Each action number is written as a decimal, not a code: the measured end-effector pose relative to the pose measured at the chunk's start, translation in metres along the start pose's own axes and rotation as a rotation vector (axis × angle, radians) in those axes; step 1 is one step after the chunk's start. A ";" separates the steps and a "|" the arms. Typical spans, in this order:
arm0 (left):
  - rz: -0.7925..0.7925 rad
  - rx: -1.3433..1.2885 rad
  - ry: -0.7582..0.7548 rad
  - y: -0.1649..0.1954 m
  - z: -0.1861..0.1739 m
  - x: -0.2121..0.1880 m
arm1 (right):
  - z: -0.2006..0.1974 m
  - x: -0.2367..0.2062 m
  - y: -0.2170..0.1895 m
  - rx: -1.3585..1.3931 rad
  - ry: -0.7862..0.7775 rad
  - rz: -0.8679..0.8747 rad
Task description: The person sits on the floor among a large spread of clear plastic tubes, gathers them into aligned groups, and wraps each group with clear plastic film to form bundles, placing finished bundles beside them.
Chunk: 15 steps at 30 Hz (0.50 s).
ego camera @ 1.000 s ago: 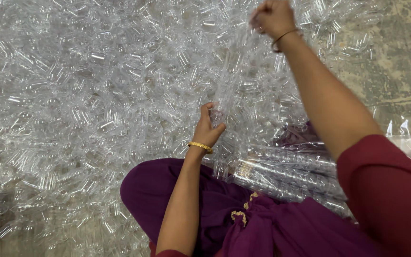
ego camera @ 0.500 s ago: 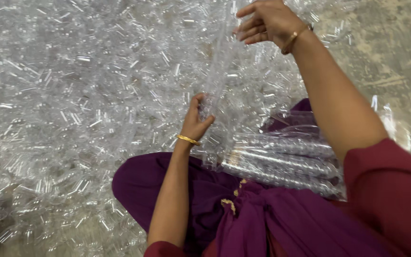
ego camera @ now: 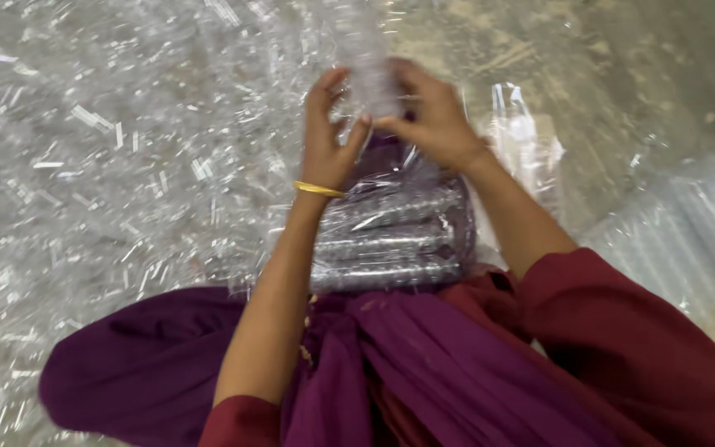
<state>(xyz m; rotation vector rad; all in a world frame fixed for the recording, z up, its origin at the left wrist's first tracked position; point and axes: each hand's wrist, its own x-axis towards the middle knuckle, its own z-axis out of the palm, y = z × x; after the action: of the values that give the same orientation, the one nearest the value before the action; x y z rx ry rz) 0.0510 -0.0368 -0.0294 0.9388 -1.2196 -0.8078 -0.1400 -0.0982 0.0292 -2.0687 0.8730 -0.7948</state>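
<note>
Both hands, left hand (ego camera: 328, 136) and right hand (ego camera: 430, 124), are closed around a clear plastic tube (ego camera: 371, 79) (blurred, see-through), held above bundled tubes (ego camera: 391, 236).

Left of your fingers, a glittering spread of clear plastic pieces (ego camera: 101, 157) covers the floor. Beyond and right of them you see bare, dusty concrete floor (ego camera: 589, 74), lit evenly, brighter toward the left.
</note>
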 end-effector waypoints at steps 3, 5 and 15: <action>-0.213 -0.029 -0.116 0.026 0.087 0.003 | -0.089 -0.049 0.008 -0.213 0.196 0.024; 0.085 0.375 -0.239 0.046 0.143 -0.003 | -0.142 -0.091 0.010 -0.360 0.268 0.128; 0.085 1.131 -0.394 -0.004 0.222 0.018 | -0.243 -0.275 0.052 -0.958 0.258 0.327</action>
<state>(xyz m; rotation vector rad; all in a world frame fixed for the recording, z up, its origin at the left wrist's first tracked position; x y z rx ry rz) -0.1648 -0.0884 -0.0074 1.6436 -2.1123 -0.1610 -0.4977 -0.0042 0.0485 -2.5081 1.9629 -0.4978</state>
